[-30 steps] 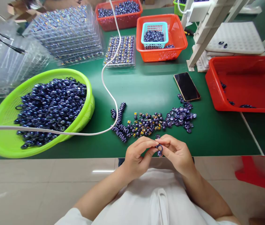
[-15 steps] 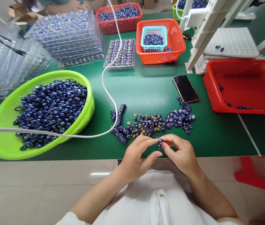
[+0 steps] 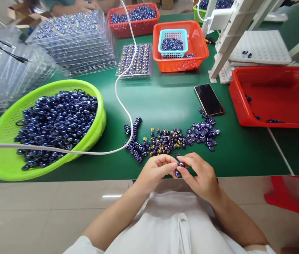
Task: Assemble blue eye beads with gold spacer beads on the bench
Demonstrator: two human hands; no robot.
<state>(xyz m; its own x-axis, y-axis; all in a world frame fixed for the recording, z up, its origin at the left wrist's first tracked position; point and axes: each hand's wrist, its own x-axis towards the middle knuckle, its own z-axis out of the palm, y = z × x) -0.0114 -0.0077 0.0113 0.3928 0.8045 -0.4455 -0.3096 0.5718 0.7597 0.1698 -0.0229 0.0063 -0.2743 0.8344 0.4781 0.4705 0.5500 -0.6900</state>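
Observation:
Above the table's front edge, my left hand (image 3: 154, 172) pinches a small shiny dark-blue piece (image 3: 177, 173) between thumb and fingertips. My right hand (image 3: 201, 173) meets it from the other side, its thumb and finger closed on a similar glossy dark-blue piece (image 3: 181, 164). Whether the two pieces are joined cannot be made out. Just beyond the fingertips lie a pile of dark pieces with yellow parts (image 3: 165, 141), rows of stacked dark-blue pieces (image 3: 135, 141) to the left, and a heap of flat purple-blue pieces (image 3: 201, 134) to the right.
A green basket (image 3: 100, 123) of dark-blue looped pieces stands left. A white cable (image 3: 117, 91) crosses the table. Behind are filled clear trays (image 3: 86, 49) and an orange basket (image 3: 162, 65). A phone (image 3: 209, 99) and red bin (image 3: 271, 121) are at right.
My left thumb and fingers have closed on a dark-blue piece, where they were apart before. The held pieces have tipped slightly down and left between my hands.

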